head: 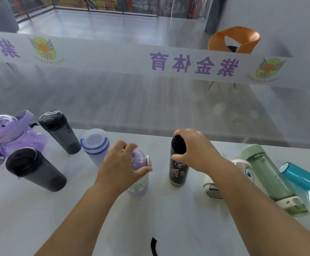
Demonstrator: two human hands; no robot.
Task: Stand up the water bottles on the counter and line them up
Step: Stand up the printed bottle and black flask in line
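Two bottles gripped, caps up
Left hand (124, 159) clamps the lilac bottle (138, 184), right hand (193, 150) the black bottle (178, 172); both seemingly vertical on the pale tabletop (113, 228), glass wall (150, 100) beyond.

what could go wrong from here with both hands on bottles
The left hand grips the small purple bottle right beside the blue-ringed white bottle; a sideways shift might knock it over. The right hand holds the black bottle with its forearm over the lying cream bottle; pulling back might bump it.
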